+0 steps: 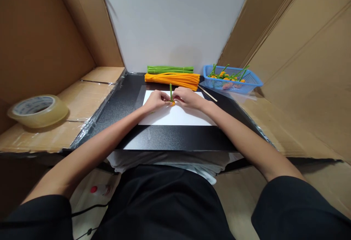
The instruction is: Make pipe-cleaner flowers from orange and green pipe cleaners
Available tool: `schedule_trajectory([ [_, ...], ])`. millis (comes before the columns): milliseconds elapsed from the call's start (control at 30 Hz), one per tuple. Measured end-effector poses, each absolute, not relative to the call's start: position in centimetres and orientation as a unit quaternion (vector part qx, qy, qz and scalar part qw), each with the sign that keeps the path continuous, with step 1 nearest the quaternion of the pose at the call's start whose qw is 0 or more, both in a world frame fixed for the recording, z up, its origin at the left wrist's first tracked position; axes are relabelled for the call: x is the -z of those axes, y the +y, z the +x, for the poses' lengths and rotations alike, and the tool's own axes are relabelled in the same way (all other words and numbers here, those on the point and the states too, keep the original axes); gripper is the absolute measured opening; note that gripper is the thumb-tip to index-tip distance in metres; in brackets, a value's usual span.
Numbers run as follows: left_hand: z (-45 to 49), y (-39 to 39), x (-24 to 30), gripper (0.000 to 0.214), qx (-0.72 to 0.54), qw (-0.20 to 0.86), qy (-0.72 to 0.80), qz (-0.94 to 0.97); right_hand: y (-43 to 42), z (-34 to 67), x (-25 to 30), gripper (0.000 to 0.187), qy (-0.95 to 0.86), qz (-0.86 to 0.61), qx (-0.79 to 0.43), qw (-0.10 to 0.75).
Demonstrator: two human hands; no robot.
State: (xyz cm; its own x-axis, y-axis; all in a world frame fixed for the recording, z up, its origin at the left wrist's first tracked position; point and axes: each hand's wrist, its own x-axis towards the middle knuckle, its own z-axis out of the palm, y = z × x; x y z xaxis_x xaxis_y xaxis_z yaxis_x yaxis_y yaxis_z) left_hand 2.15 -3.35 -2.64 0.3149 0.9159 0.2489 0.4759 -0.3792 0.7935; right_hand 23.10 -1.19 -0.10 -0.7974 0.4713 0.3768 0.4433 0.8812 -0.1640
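Observation:
Between my two hands, over a white sheet of paper [178,117], a small piece made of orange and green pipe cleaners [171,93] stands with its green stem pointing up. Its orange part sits low, near the paper. My left hand [157,101] pinches it from the left, with thumb and fingers drawn together. From the other side my right hand [188,96] has its fingers curled in against the same piece. The fingers cover part of it, so the exact grip is hidden.
Behind the paper lie an orange pipe cleaner bundle [172,79] and a green one [170,69]. A thin stick [208,94] lies right of them. The blue basket [233,86] holds several orange-and-green pieces. A tape roll [38,111] rests at left. Cardboard walls [301,50] flank the black table [175,137].

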Motion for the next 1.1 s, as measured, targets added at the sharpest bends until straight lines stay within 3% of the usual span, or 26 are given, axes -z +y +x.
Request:
schedule_trajectory([
  [300, 2.2, -3.4, 2.8, 0.022, -0.370, 0.281, 0.450, 0.763, -1.6, 23.0, 0.3, 0.006, -0.938, -0.288, -0.044, 0.188],
  [533, 2.1, -3.5, 2.7, 0.019, -0.366, 0.267, 0.439, 0.776, -2.1, 22.1, -0.3, 0.011, -0.923, -0.342, -0.052, 0.167],
  [733, 2.5, -3.7, 2.4, 0.010, -0.375, 0.232, 0.442, 0.781, -2.7, 20.6, -1.4, 0.015, -0.852, -0.474, -0.167, 0.144],
  [900, 3.0, -4.3, 2.2, 0.011, -0.375, 0.209, 0.439, 0.789, -2.5, 20.4, -1.6, 0.030, -0.745, -0.564, -0.322, 0.154],
  [1100, 3.6, -5.2, 2.1, 0.014, -0.376, 0.168, 0.431, 0.803, -1.8, 20.6, -1.1, 0.040, -0.700, -0.564, -0.403, 0.171],
])
